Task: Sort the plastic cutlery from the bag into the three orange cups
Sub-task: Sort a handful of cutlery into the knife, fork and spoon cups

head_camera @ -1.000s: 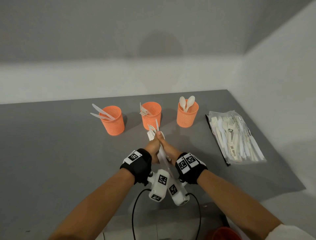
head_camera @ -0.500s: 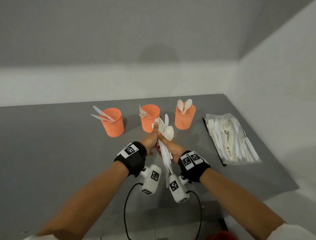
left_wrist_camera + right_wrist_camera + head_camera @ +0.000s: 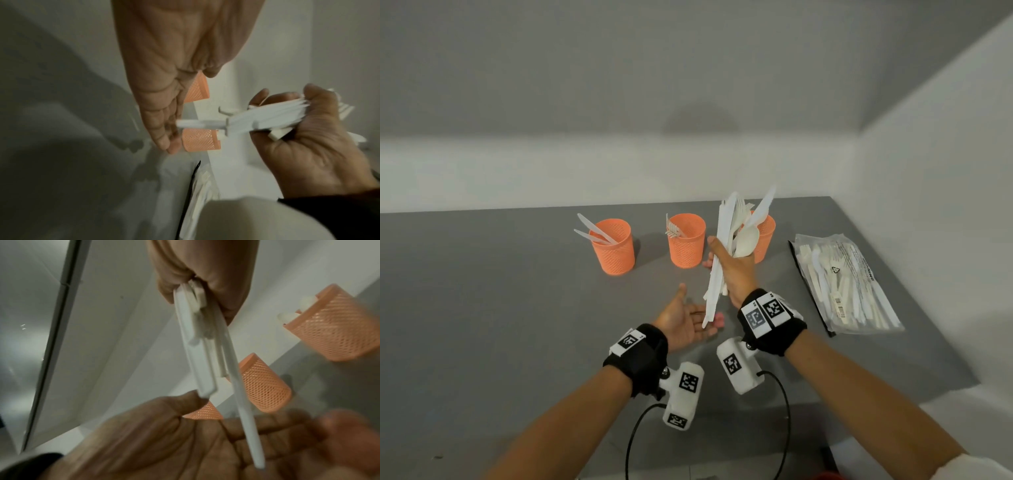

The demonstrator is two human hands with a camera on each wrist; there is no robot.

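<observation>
A bundle of white plastic cutlery (image 3: 726,253) is gripped in the right hand (image 3: 736,270), whose fingers are curled round the handles; knife, fork and spoon heads are fanned upward and away, while the handle ends are pointed down toward the near side. The left hand (image 3: 681,320) is held palm up just below those handle ends, its fingers relaxed and spread, with nothing gripped; in the right wrist view one long handle is seen over the palm, though contact cannot be told.

Beyond the hands, three orange mesh cups are stood in a row on the grey worktop (image 3: 500,308). Two knives are leaned in the left cup (image 3: 616,251), forks are seen in the middle cup (image 3: 687,245), and the right cup (image 3: 765,236) is partly hidden behind the raised bundle; spoon bowls are shown at its rim in the right wrist view.

To the right of the cups, well apart from them, a clear plastic bag (image 3: 849,284) is laid flat on the worktop, with more white cutlery kept inside.
</observation>
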